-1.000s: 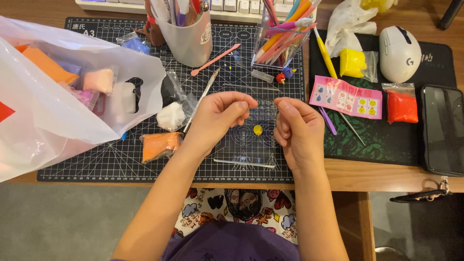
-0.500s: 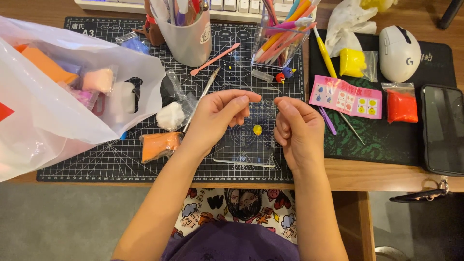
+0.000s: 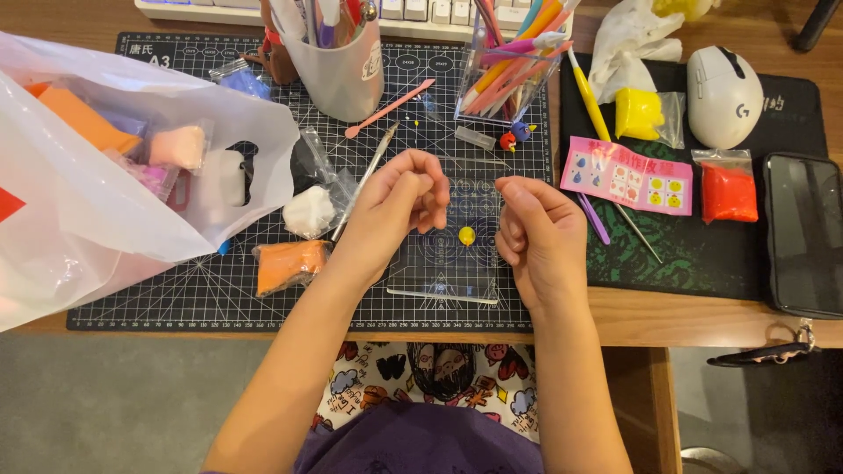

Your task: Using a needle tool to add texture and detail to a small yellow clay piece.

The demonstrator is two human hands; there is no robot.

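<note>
Yellow clay ball (image 3: pixel 466 235) sits on a clear plate (image 3: pixel 448 272) at the frame's centre, between both hands. Left hand (image 3: pixel 399 206) and right hand (image 3: pixel 537 230) hover beside it, fingers curled together; whether either grip pinches anything I cannot tell

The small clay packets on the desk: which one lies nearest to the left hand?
The white clay packet, just beside the left hand. The orange packet lies lower; the yellow and red ones are far right.
</note>
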